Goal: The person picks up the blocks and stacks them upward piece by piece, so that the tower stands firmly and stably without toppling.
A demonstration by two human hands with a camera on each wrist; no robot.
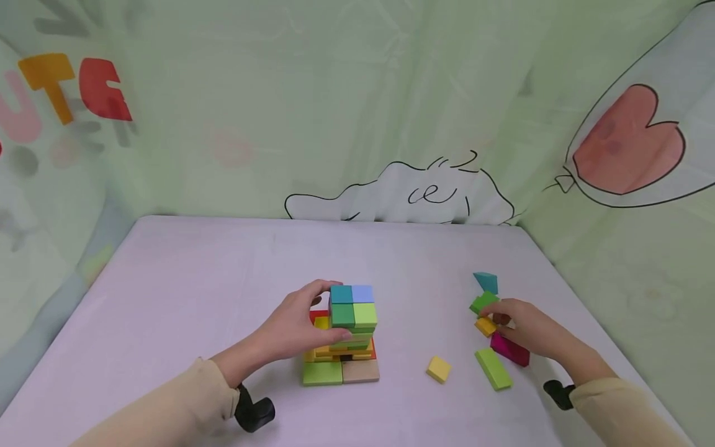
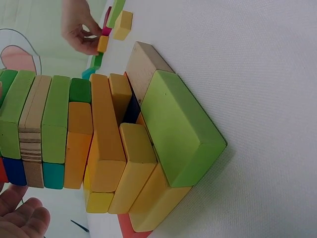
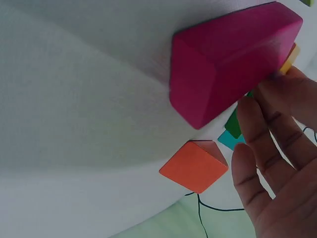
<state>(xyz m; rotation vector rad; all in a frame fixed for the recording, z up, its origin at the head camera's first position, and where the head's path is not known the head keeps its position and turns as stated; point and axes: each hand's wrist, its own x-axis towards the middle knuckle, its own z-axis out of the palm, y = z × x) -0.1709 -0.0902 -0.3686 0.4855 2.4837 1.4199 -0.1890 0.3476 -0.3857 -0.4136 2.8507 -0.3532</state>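
A tower of coloured wooden blocks (image 1: 354, 316) stands on the table, with wide green and bare-wood blocks at its base. My left hand (image 1: 293, 320) holds the tower's upper part from the left, thumb at the front and fingers partly hidden behind. In the left wrist view, stacked light green blocks (image 2: 55, 119) rise above orange ones. Over on the right, my right hand (image 1: 525, 326) pinches a small orange block (image 1: 485, 326) low among loose blocks. A magenta block (image 3: 223, 64) lies beneath that hand, close to its fingers.
Around the right hand lie a green block (image 1: 481, 302), a teal triangular block (image 1: 487, 282) and a long light green block (image 1: 494, 369). A yellow block (image 1: 438, 369) sits between tower and hand. The right wrist view shows an orange-red triangular block (image 3: 194, 167). Printed curtains (image 1: 335, 112) border the table.
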